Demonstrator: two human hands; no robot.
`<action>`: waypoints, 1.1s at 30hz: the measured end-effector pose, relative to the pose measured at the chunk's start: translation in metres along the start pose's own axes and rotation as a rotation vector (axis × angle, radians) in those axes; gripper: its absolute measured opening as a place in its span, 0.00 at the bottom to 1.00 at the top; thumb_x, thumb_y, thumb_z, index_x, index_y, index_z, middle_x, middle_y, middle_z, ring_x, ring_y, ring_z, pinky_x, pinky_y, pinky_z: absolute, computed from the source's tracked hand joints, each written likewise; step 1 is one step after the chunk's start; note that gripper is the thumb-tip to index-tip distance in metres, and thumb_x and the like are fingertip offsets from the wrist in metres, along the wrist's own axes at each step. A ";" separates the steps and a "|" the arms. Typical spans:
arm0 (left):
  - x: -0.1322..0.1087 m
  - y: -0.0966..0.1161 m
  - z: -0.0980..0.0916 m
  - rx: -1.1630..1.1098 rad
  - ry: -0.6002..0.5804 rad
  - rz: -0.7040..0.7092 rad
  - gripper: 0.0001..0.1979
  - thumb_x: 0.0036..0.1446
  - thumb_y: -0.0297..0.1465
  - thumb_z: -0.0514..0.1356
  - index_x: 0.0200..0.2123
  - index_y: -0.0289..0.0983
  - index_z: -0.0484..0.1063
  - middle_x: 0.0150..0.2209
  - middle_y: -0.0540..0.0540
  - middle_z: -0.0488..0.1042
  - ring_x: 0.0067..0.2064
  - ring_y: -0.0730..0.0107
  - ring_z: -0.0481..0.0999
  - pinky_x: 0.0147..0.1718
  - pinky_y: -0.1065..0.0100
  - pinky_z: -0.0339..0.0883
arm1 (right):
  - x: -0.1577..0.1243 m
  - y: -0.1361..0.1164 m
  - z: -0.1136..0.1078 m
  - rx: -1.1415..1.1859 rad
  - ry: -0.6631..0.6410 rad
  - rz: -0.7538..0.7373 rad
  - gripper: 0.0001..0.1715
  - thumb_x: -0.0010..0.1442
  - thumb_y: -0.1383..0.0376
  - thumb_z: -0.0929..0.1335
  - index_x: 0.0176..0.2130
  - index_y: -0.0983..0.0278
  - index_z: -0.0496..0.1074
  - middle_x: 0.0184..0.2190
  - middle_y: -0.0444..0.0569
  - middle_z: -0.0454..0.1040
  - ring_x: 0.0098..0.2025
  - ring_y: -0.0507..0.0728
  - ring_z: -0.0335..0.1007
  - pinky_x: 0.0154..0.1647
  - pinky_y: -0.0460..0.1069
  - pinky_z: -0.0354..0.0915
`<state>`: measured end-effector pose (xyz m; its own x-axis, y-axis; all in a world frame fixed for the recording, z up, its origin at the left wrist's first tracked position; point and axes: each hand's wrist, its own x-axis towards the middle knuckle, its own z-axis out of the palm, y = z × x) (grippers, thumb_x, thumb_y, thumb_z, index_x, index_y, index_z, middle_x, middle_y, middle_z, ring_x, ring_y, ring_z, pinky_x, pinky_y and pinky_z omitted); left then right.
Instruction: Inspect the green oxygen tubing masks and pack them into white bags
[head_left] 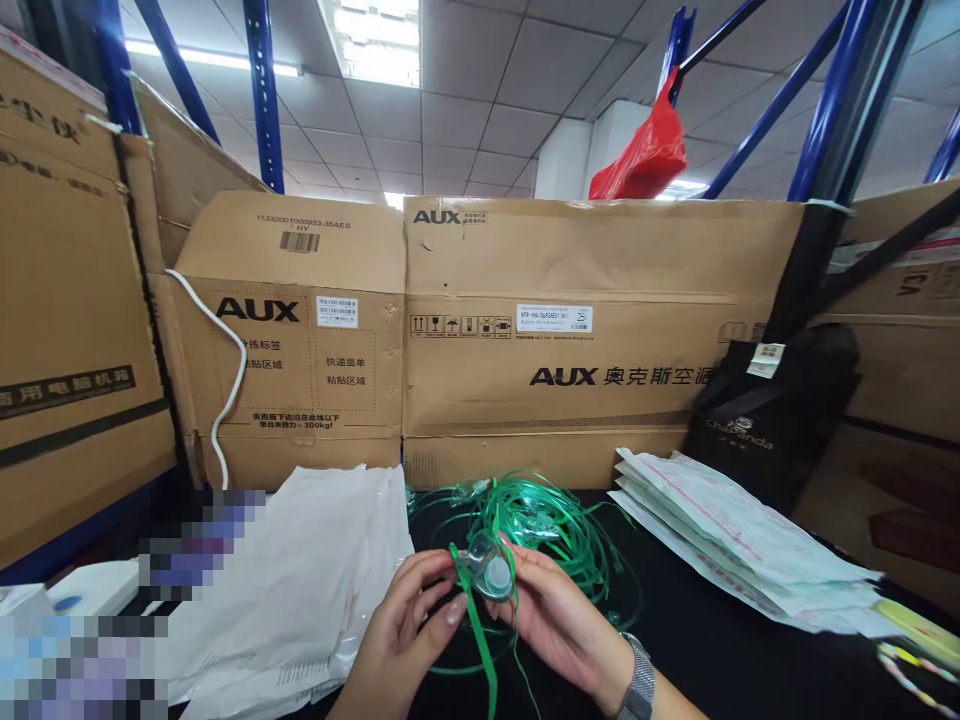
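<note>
A small clear plastic piece with a round, whitish end sits between my two hands above the black tabletop. It looks like part of an oxygen mask, but its full shape is partly hidden by fingers. A flat green strap hangs from it past my left fingertips. My left hand pinches the strap at the piece's left side, fingers curled. From the right, my right hand, with a watch on its wrist, grips the clear piece. Right behind lies a loose heap of green tubing with clear plastic parts in it.
White plastic bags are piled at left. A stack of white padded envelopes lies at right, near a beaded cord. Cardboard boxes wall off the back. A black bag hangs at right and a white cable at left.
</note>
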<state>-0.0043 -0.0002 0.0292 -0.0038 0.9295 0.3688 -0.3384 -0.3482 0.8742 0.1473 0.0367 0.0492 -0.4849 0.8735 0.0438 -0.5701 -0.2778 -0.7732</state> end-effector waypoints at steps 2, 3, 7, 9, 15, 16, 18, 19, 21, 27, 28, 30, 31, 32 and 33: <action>0.001 -0.008 -0.002 0.007 -0.016 0.000 0.19 0.38 0.32 0.66 0.38 0.41 0.70 0.41 0.44 0.70 0.45 0.58 0.68 0.44 0.62 0.62 | 0.001 0.004 -0.002 0.065 0.036 0.047 0.04 0.48 0.70 0.69 0.29 0.69 0.71 0.22 0.45 0.71 0.23 0.48 0.67 0.26 0.43 0.62; 0.001 -0.011 -0.003 0.010 -0.021 -0.009 0.21 0.37 0.31 0.67 0.38 0.41 0.70 0.40 0.45 0.70 0.44 0.59 0.68 0.43 0.62 0.62 | 0.001 0.005 -0.002 0.082 0.050 0.070 0.04 0.48 0.70 0.69 0.29 0.69 0.71 0.21 0.45 0.71 0.23 0.48 0.67 0.26 0.43 0.62; 0.007 -0.011 -0.010 0.032 -0.050 -0.127 0.12 0.39 0.29 0.66 0.31 0.38 0.69 0.32 0.47 0.74 0.37 0.64 0.72 0.39 0.63 0.64 | -0.001 0.011 -0.001 0.081 0.051 0.174 0.07 0.50 0.67 0.68 0.31 0.70 0.70 0.19 0.45 0.72 0.21 0.49 0.69 0.23 0.42 0.62; 0.010 -0.005 -0.012 0.018 -0.046 -0.172 0.09 0.40 0.30 0.65 0.27 0.37 0.69 0.28 0.48 0.75 0.34 0.67 0.73 0.36 0.66 0.64 | -0.003 0.011 0.002 0.089 0.061 0.217 0.09 0.52 0.64 0.67 0.32 0.69 0.69 0.20 0.45 0.73 0.20 0.49 0.69 0.22 0.43 0.62; 0.010 0.003 -0.007 -0.124 0.015 -0.271 0.10 0.42 0.34 0.64 0.29 0.35 0.71 0.30 0.45 0.77 0.34 0.65 0.74 0.32 0.69 0.63 | -0.006 0.011 0.006 0.084 0.056 0.193 0.08 0.51 0.63 0.68 0.31 0.66 0.69 0.23 0.44 0.74 0.20 0.47 0.66 0.22 0.42 0.58; 0.010 0.003 -0.006 -0.144 0.023 -0.272 0.11 0.42 0.34 0.64 0.29 0.35 0.72 0.29 0.45 0.77 0.33 0.65 0.74 0.31 0.69 0.63 | -0.007 0.011 0.006 0.082 0.055 0.190 0.07 0.51 0.64 0.68 0.31 0.66 0.69 0.22 0.43 0.73 0.20 0.46 0.66 0.22 0.42 0.58; 0.009 0.004 -0.003 -0.168 0.049 -0.278 0.10 0.41 0.34 0.65 0.28 0.35 0.72 0.28 0.45 0.77 0.32 0.65 0.74 0.31 0.70 0.63 | -0.007 0.011 0.006 0.089 0.055 0.194 0.08 0.51 0.63 0.68 0.30 0.66 0.70 0.22 0.43 0.73 0.21 0.46 0.66 0.24 0.42 0.58; 0.009 0.005 -0.002 -0.174 0.063 -0.285 0.10 0.40 0.34 0.65 0.27 0.35 0.72 0.27 0.46 0.77 0.32 0.65 0.74 0.30 0.70 0.63 | -0.007 0.011 0.006 0.097 0.048 0.195 0.08 0.51 0.62 0.68 0.30 0.66 0.70 0.22 0.43 0.73 0.22 0.47 0.66 0.24 0.42 0.58; 0.008 0.007 0.000 -0.177 0.081 -0.299 0.11 0.39 0.34 0.65 0.27 0.35 0.72 0.26 0.46 0.77 0.31 0.65 0.74 0.30 0.70 0.63 | -0.007 0.011 0.006 0.107 0.024 0.193 0.12 0.53 0.59 0.66 0.29 0.66 0.70 0.22 0.44 0.73 0.22 0.47 0.66 0.26 0.42 0.58; 0.007 0.014 0.003 -0.183 0.102 -0.304 0.10 0.39 0.35 0.65 0.25 0.36 0.71 0.27 0.46 0.77 0.32 0.64 0.74 0.32 0.68 0.63 | -0.007 0.011 0.005 0.075 -0.031 0.083 0.08 0.54 0.64 0.66 0.31 0.67 0.71 0.24 0.44 0.72 0.24 0.47 0.65 0.28 0.43 0.59; 0.007 0.014 0.002 -0.197 0.103 -0.300 0.11 0.38 0.35 0.66 0.26 0.36 0.71 0.28 0.46 0.76 0.34 0.64 0.74 0.34 0.67 0.63 | -0.007 0.012 0.005 0.053 -0.042 0.069 0.06 0.53 0.66 0.66 0.31 0.67 0.71 0.24 0.44 0.72 0.24 0.47 0.65 0.29 0.43 0.59; 0.007 0.014 0.002 -0.224 0.113 -0.282 0.11 0.38 0.34 0.66 0.26 0.36 0.71 0.27 0.47 0.75 0.35 0.64 0.73 0.37 0.67 0.61 | -0.007 0.014 0.004 -0.014 -0.062 0.063 0.06 0.51 0.67 0.68 0.30 0.69 0.71 0.24 0.46 0.72 0.24 0.48 0.67 0.29 0.45 0.60; 0.006 0.013 0.001 -0.234 0.118 -0.273 0.10 0.38 0.34 0.66 0.25 0.36 0.70 0.27 0.48 0.74 0.34 0.65 0.72 0.37 0.67 0.61 | -0.007 0.015 0.005 -0.051 -0.073 0.069 0.07 0.50 0.66 0.68 0.30 0.69 0.71 0.24 0.46 0.72 0.24 0.49 0.67 0.29 0.46 0.60; 0.006 0.013 0.001 -0.240 0.121 -0.268 0.10 0.39 0.34 0.65 0.25 0.36 0.69 0.26 0.49 0.73 0.33 0.66 0.72 0.37 0.67 0.61 | -0.007 0.016 0.005 -0.090 -0.084 0.074 0.08 0.49 0.65 0.69 0.29 0.69 0.71 0.25 0.47 0.72 0.24 0.50 0.68 0.29 0.47 0.61; 0.006 0.012 0.000 -0.242 0.118 -0.267 0.10 0.39 0.34 0.65 0.24 0.36 0.69 0.25 0.49 0.72 0.32 0.67 0.71 0.36 0.67 0.60 | -0.006 0.016 0.005 -0.138 -0.092 0.078 0.09 0.49 0.63 0.69 0.29 0.68 0.71 0.25 0.46 0.72 0.24 0.51 0.69 0.30 0.48 0.61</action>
<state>-0.0082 0.0014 0.0426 0.0108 0.9962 0.0862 -0.5547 -0.0658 0.8295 0.1378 0.0250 0.0393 -0.5862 0.8095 0.0330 -0.4348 -0.2799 -0.8559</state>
